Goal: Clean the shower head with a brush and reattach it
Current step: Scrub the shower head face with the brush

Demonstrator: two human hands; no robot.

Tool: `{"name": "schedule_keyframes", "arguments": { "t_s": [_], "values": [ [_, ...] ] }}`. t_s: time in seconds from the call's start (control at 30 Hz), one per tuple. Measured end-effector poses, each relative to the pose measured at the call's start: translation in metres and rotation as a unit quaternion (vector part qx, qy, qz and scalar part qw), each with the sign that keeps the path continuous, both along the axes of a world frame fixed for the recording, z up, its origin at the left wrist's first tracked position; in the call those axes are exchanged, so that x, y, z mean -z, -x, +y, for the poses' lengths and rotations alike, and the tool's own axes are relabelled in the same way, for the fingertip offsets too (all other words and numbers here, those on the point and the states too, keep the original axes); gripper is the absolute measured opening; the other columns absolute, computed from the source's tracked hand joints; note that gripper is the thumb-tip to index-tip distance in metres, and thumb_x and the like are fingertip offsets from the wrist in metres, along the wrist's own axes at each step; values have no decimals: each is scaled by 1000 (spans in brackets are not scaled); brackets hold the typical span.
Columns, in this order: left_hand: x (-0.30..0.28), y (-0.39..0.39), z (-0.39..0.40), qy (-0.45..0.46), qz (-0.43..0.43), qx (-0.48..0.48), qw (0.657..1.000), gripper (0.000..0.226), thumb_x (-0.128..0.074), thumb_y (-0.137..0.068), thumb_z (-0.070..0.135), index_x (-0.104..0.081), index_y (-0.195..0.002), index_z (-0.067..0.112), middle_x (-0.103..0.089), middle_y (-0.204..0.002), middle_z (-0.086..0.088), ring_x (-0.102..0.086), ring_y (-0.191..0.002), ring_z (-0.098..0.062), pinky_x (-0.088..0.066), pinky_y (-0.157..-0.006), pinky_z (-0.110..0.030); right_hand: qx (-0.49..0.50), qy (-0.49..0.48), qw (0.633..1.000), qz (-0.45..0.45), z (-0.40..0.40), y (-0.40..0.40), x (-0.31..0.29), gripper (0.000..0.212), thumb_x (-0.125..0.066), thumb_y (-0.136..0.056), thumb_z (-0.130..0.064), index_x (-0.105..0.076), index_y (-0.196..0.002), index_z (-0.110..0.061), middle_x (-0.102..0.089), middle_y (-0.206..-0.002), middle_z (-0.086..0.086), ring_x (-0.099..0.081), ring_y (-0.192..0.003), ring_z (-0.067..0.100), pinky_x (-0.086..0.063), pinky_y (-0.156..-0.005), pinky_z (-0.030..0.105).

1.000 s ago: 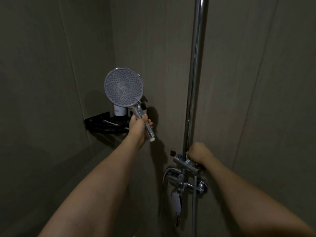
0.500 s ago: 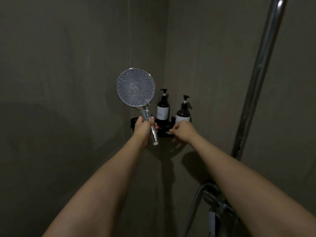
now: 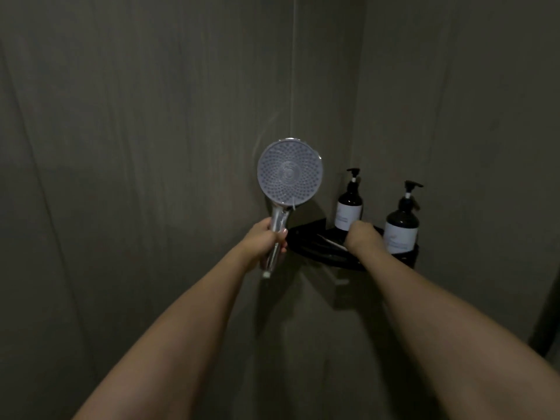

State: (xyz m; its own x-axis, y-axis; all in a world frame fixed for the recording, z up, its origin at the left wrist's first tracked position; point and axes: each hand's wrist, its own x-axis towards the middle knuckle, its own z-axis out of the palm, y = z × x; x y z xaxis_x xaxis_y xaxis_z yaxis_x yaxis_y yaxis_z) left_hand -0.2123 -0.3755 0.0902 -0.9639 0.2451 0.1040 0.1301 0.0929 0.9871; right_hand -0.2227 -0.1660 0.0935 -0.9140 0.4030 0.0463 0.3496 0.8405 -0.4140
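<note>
Shower head (image 3: pixel 289 172) detached, upright in my left hand (image 3: pixel 263 240), fingers wrapped round its handle. Right hand (image 3: pixel 360 236) curled over the corner shelf (image 3: pixel 306 237) beside two bottles (image 3: pixel 348 204); can't tell whether it holds anything. No brush seen; scrubbing and reattaching remain.

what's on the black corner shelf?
On the corner shelf: two dark pump bottles and a thin pale-tipped item, too dim to identify. The right hand reaches in, hiding whatever lies under it.
</note>
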Motion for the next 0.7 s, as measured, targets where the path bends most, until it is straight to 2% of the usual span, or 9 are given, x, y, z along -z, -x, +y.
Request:
{"name": "schedule_keyframes", "arguments": {
  "t_s": [0.13,0.27,0.4,0.5,0.57,0.63,0.7],
  "values": [
    [-10,17,-5,-21,-18,62,998,16,-41,-96,4,-43,-85,16,-48,-69,-8,-49,-58,-17,-46,-57,-28,16,-77,993,-83,1,13,-1,31,-46,-95,-9,-52,-125,-3,-53,-129,14,-55,-110,26,-46,-91,32],
    [-12,27,-4,-35,-18,78,996,15,-41,-97,5,-44,-87,17,-48,-70,-8,-50,-58,-16,-46,-58,-27,13,-114,983,-144,3,19,-2,40,-48,-94,-13,-45,-133,-6,-50,-133,11,-54,-112,24,-45,-93,29],
    [-11,31,-3,-28,-12,91,995,14,-43,-96,5,-47,-90,17,-50,-70,-8,-51,-61,-17,-47,-61,-29,6,-132,978,-161,6,27,2,42,-49,-93,-14,-44,-134,-8,-49,-134,10,-54,-106,21,-45,-94,28],
    [-9,32,-3,-35,-14,88,995,13,-46,-95,5,-48,-88,16,-52,-71,-8,-54,-61,-17,-50,-59,-28,-1,-123,982,-146,6,29,4,35,-47,-94,-11,-48,-129,-5,-52,-129,11,-51,-96,20,-45,-92,27],
    [-8,31,-3,-41,-19,85,995,14,-47,-94,5,-49,-87,16,-53,-71,-8,-55,-62,-17,-52,-57,-28,-16,-119,986,-117,7,25,2,31,-44,-94,-8,-51,-124,-3,-54,-127,13,-55,-103,23,-46,-89,29],
    [-8,28,-2,-48,-21,84,995,14,-49,-93,4,-49,-88,16,-53,-71,-8,-56,-61,-17,-52,-56,-30,-30,-131,989,-64,6,14,-1,30,-41,-94,-5,-50,-123,-1,-55,-125,16,-56,-110,27,-47,-85,32],
    [-8,22,0,-59,-24,81,995,14,-52,-92,4,-49,-88,17,-54,-70,-8,-56,-58,-17,-53,-53,-31,-45,-143,988,36,4,0,0,29,-39,-94,-4,-46,-122,-1,-57,-118,19,-58,-103,30,-45,-74,34]
  ]
}}
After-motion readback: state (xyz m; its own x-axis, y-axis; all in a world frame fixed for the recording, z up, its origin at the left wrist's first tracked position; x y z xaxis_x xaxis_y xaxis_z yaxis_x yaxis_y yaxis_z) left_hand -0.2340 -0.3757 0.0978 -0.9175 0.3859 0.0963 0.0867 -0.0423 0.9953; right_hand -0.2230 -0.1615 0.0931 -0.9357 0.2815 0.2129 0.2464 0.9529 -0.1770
